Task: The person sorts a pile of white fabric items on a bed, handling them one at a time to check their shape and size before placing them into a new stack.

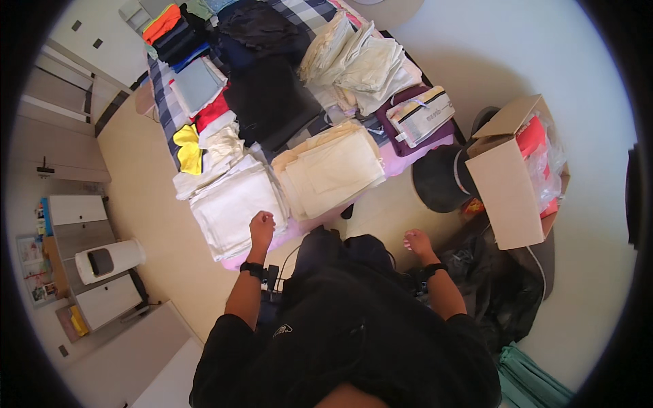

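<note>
Close to the near edge of the bed, my left hand (262, 226) is loosely closed by a stack of folded white cloth (235, 207), with nothing visible in it. My right hand (417, 241) hangs in the air to the right of my lap, its fingers curled in and no object showing. Beside the white stack lies a pile of folded cream cloth (330, 170). Behind these sit folded black cloth (272, 98) and a larger heap of off-white cloth (360, 64). A printed fabric bundle (423, 115) rests on a maroon folded piece (439, 136) at the right.
On the bed's left side are a yellow cloth (188, 149), grey folded cloth (197, 85) and an orange item (162, 24). To my right stand a black round stool (439, 178) and an open cardboard box (505, 194), above black plastic bags (510, 292). A white appliance (109, 262) stands left.
</note>
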Motion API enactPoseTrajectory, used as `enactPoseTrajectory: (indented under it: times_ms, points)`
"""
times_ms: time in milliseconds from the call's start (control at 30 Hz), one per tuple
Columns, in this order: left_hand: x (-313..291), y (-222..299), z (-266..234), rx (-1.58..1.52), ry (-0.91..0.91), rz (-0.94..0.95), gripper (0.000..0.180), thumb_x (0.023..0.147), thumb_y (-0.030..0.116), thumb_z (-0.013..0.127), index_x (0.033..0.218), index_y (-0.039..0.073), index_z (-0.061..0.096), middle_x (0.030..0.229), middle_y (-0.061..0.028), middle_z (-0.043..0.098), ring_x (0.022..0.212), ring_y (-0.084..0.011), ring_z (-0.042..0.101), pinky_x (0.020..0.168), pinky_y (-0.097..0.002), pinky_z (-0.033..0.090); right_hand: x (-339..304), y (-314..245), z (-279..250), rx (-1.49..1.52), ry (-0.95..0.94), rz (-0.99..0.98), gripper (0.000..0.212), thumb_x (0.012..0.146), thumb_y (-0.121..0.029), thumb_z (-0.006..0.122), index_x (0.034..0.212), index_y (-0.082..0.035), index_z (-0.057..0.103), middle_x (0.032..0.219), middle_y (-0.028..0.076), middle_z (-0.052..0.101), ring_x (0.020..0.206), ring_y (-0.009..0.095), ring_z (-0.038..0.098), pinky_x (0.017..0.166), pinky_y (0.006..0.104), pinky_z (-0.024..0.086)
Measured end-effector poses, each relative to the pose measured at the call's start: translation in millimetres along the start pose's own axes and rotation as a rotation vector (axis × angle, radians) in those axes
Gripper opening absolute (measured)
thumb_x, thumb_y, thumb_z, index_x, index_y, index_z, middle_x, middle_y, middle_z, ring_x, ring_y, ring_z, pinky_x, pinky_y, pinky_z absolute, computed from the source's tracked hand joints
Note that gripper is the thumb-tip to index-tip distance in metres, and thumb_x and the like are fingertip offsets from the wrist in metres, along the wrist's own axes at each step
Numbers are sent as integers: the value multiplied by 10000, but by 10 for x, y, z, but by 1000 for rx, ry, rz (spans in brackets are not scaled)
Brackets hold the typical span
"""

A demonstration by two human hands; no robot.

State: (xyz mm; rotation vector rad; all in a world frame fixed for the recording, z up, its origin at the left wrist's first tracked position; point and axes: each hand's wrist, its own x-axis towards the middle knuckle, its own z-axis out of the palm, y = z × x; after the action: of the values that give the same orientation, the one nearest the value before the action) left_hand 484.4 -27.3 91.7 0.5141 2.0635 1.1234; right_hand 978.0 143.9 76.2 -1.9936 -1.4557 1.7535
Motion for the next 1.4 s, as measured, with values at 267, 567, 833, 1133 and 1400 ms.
enactPoseTrajectory:
  times_ms: [267, 567, 833, 1133, 1400]
  points:
    - [903, 1185, 759, -44, -103, 161, 170, 848, 52, 515, 949, -18, 631, 723, -62, 625, 593, -107, 579, 548, -241, 488, 417, -621, -399, -64, 46, -22, 175, 894, -127, 537, 971, 4, 625, 802, 96, 658, 659, 163, 637, 583, 289, 516]
    - [1842, 2415, 1960, -12, 4, 292, 142, 833, 63, 579, 944, -9, 629, 741, -50, 629, 651, -97, 586, 598, -253, 489, 1939, -1756, -748, 21, -24, -136, 156, 890, -83, 541, 978, 17, 622, 793, 86, 657, 634, 131, 604, 575, 251, 485]
    - [3257, 3436, 3060, 381, 277, 522, 185, 820, 117, 641, 956, -7, 623, 819, -139, 613, 719, -256, 605, 667, -335, 493, 3634, -2708, -451, 313, -192, -152, 155, 929, -68, 509, 1038, -8, 602, 834, 70, 654, 680, 125, 613, 629, 240, 501]
    - [5199, 4123, 3438, 1033, 286, 465, 596, 752, 309, 738, 1218, 6, 523, 1166, -217, 568, 1090, -398, 520, 961, -448, 420, 4076, -2880, -185, 566, -229, 53, 152, 919, -26, 483, 1012, -1, 601, 803, 61, 645, 658, 117, 599, 612, 238, 486]
    - [6183, 4031, 3165, 807, 98, 189, 528, 846, 333, 622, 1228, -27, 561, 1153, -258, 622, 1081, -391, 599, 937, -415, 465, 4269, -2753, -264, 568, -246, 143, 151, 936, -39, 480, 1026, -2, 596, 814, 67, 638, 666, 121, 595, 630, 243, 491]
